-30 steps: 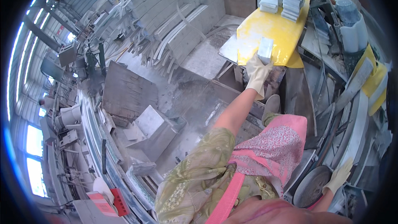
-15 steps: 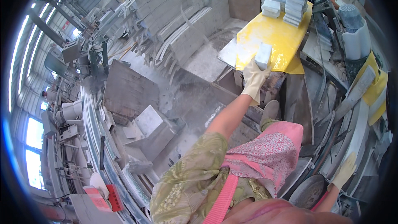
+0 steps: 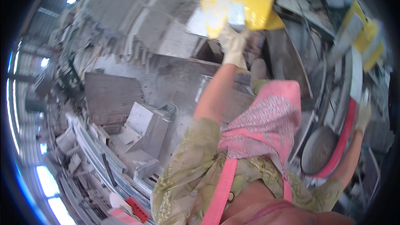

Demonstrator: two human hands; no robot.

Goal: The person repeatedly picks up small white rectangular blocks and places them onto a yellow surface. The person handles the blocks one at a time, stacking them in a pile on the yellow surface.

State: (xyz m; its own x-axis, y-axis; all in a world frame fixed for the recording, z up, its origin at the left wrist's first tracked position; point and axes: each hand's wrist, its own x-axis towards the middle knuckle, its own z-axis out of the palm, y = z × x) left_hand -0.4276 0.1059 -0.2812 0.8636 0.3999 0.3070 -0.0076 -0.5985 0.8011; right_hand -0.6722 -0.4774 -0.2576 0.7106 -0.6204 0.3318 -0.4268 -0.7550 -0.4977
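My left hand (image 3: pixel 233 45), in a cream rubber glove, reaches forward to the yellow sheet. Its fingers and thumb close on the near end of a small pale stone block (image 3: pixel 236 15), which lies on the yellow sheet (image 3: pixel 255 1). The glove hides the block's near end. Far to the right, my right hand (image 3: pixel 363 111) wears a matching glove. Its fingers look stretched out, slightly blurred, with nothing visible in them. A round grey disc (image 3: pixel 319 150) and a curved pink strip (image 3: pixel 342 139) lie inward of that hand.
Stacked grey stone slabs (image 3: pixel 121 16) stand at the far left. An angular stone piece (image 3: pixel 152 131) and a dark flat board (image 3: pixel 112 98) lie left of my arm. At the right are yellow-draped pieces (image 3: pixel 368 37); a dark panel (image 3: pixel 287 60) stands below the yellow sheet.
The view has tilted, so the worktop sits higher in the picture. My right hand has moved forward and outward from the round disc. My left hand stays on the block.
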